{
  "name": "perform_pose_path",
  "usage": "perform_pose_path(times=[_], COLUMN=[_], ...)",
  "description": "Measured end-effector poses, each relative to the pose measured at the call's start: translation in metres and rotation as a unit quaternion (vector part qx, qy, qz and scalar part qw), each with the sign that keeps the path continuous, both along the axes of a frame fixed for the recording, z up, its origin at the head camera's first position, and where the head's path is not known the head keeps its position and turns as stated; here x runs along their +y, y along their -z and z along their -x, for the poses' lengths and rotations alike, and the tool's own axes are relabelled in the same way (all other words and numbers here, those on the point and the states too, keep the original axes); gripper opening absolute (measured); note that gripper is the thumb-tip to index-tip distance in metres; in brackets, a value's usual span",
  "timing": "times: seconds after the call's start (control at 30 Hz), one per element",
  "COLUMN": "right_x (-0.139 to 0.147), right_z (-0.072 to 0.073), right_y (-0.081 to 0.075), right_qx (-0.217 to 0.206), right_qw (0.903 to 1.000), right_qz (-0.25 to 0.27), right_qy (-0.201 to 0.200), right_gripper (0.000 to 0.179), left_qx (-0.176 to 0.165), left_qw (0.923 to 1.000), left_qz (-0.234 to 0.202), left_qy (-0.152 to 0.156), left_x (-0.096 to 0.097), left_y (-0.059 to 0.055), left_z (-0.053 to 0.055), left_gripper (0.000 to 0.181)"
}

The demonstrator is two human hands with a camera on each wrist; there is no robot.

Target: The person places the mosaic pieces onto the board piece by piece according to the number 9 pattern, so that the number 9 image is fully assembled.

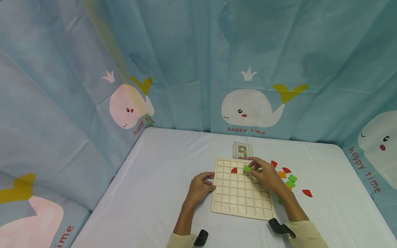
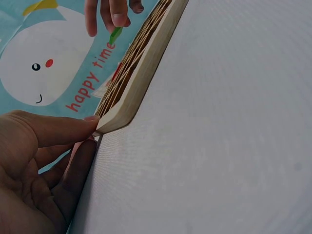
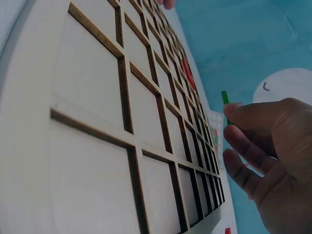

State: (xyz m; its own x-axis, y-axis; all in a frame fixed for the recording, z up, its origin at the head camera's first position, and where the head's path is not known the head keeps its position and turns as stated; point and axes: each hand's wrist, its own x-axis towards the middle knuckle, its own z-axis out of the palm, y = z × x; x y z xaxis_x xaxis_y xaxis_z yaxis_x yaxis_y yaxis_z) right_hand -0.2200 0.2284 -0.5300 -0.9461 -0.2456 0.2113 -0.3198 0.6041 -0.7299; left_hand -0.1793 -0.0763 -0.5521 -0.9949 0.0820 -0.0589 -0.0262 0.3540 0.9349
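Note:
A wooden grid board [image 1: 242,199] lies on the white table, its square cells divided by raised ribs. My left hand [image 1: 200,187] grips its left edge, thumb on the rim and fingers beside and below it in the left wrist view. Between thumb and fingers, my right hand [image 1: 266,175] pinches a thin green square tile [image 1: 247,168]. That tile is held above the upper part of the board, standing on edge in the right wrist view [image 3: 224,97]. One red quarter-round piece [image 1: 234,171] sits in a cell near the board's far side.
A printed pattern card [image 1: 242,150] lies just beyond the board. To the right are scattered loose pieces: green squares [image 1: 292,178], an orange piece [image 1: 282,174] and red quarter-rounds [image 1: 307,193]. My right forearm partly covers some. Blue whale-print curtains [image 1: 186,69] surround the table.

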Motion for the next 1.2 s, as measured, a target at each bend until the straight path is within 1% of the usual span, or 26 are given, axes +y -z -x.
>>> perform_pose_path(times=[0.17, 0.4, 0.6, 0.83, 1.2], right_x=[-0.005, -0.012, -0.015, -0.019, -0.021], right_z=[0.002, 0.005, 0.007, 0.009, 0.011], right_y=[0.0, 0.002, 0.006, 0.01, 0.009], right_qx=[-0.019, -0.018, -0.022, -0.033, -0.044], right_qw=[0.9998, 0.9997, 0.9991, 0.9983, 0.9978], right_qz=[0.003, 0.005, 0.008, 0.015, -0.014], right_qy=[-0.01, -0.017, -0.036, -0.045, -0.047], right_gripper=[0.056, 0.057, 0.061, 0.064, 0.063], left_qx=[-0.002, 0.001, -0.005, -0.006, -0.006], left_qw=[1.0, 1.0, 1.0, 1.0, 1.0], left_qz=[-0.002, 0.001, 0.005, 0.005, 0.003], left_qy=[0.0, -0.001, -0.003, -0.005, -0.007], left_x=[0.0, 0.0, 0.0, 0.0, 0.001], left_y=[0.0, -0.001, 0.0, -0.001, -0.001], left_z=[0.0, 0.001, 0.0, 0.0, 0.0], left_gripper=[0.051, 0.051, 0.051, 0.052, 0.052])
